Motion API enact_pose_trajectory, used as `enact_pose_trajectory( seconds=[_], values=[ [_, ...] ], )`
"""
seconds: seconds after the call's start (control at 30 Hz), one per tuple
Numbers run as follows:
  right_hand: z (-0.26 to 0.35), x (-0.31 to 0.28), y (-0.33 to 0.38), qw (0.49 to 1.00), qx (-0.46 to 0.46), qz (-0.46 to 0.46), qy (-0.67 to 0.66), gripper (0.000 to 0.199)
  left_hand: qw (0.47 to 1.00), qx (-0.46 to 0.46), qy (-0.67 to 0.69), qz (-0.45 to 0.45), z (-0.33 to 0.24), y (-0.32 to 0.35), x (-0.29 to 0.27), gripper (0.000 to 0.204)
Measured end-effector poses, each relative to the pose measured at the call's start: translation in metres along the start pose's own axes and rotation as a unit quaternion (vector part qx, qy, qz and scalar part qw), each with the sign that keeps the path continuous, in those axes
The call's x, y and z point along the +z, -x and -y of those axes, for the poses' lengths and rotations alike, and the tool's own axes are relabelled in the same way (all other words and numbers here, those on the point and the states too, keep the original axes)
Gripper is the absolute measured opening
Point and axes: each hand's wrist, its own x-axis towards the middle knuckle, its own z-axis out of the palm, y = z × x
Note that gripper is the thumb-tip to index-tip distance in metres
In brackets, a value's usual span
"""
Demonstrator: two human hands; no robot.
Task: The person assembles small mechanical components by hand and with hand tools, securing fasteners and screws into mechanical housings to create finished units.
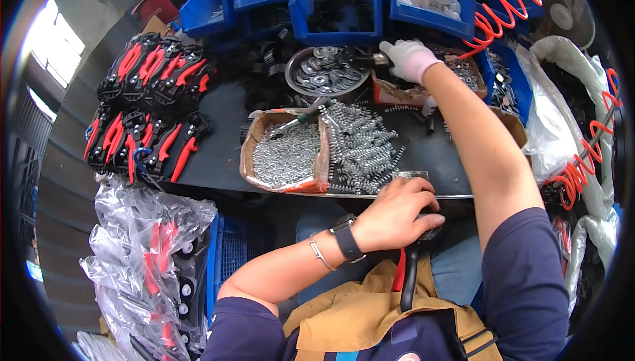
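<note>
My bare left hand (400, 212), with a watch and bracelet at the wrist, is closed over the head of a hand tool at the bench's front edge. The tool's red and black plier handles (408, 278) point down toward my apron; its head is mostly hidden. Reaching far right, my gloved right hand (410, 62) is closed round the end of a dark tool with a metal collar (380, 60). That tool lies beside a metal bowl of washers (324, 86). Between my hands are a heap of springs (360, 146) and an open box of small metal parts (288, 156).
Rows of red-and-black pliers (149, 70) stand at left. Blue bins (337, 30) line the back. Red coiled hoses (486, 27) hang at right. Bagged pliers (149, 255) lie lower left. A green-handled tool (301, 117) rests across the parts box.
</note>
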Motion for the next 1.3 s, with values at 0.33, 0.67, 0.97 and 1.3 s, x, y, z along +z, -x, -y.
enact_pose_trajectory(
  seconds=[0.33,0.67,0.97,1.3],
  values=[
    [0.052,-0.091,0.205,0.981,-0.113,-0.052,-0.15,0.046,0.999,0.008,0.034,0.005,0.011,-0.001,0.001,0.018],
    [0.05,-0.059,0.345,0.842,0.209,0.141,-0.477,0.045,0.991,-0.028,0.09,-0.096,0.006,0.023,0.024,0.052],
    [0.054,-0.036,0.33,0.914,0.118,0.154,-0.356,0.045,0.986,-0.08,0.09,-0.113,0.001,0.031,0.038,0.062],
    [0.058,-0.051,0.296,0.936,0.104,0.21,-0.261,0.046,0.939,0.061,0.139,-0.309,0.019,0.031,0.086,0.088]
  ],
)
